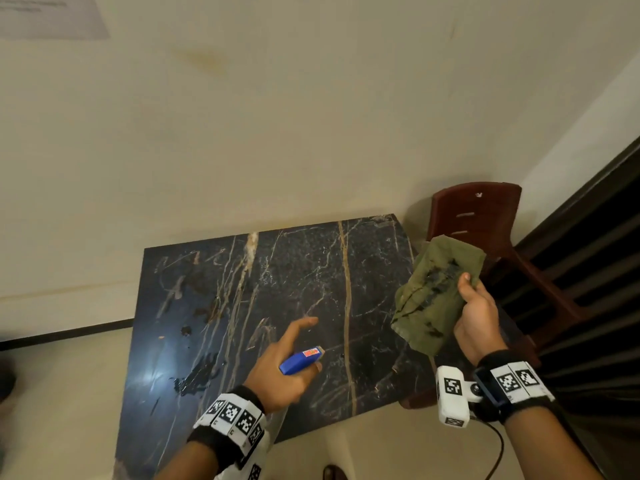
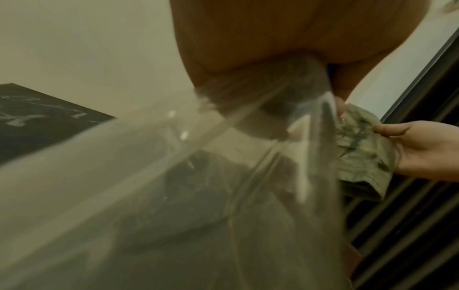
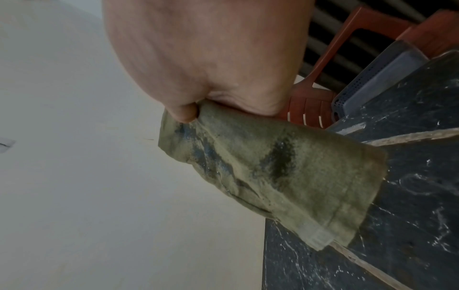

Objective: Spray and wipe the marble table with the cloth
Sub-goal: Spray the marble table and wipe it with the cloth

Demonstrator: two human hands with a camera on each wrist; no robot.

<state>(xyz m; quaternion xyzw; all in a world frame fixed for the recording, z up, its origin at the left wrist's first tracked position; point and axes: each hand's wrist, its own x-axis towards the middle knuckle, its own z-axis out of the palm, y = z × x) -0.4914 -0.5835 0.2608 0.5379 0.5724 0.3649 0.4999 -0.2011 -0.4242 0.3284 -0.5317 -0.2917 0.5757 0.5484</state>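
A dark veined marble table point(image 1: 277, 306) fills the lower centre of the frame, against a cream wall point(image 1: 277, 116), with a brown chair point(image 1: 478, 216) at right. Lower centre, the left hand point(image 1: 280, 368) grips a spray bottle point(image 1: 299, 360). At right, the right hand point(image 1: 478, 317) holds the stained green cloth point(image 1: 433, 292) above the table's edge.

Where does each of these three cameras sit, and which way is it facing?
Head: worn on the head, facing down at the marble table; shows both forearms, left hand gripping a spray bottle, right hand holding the green cloth.
Left wrist: looks along the palm, past the clear bottle body.
Right wrist: looks along the hand to the cloth.
Shared: all three show cloth and table; the left wrist view also catches the right hand.
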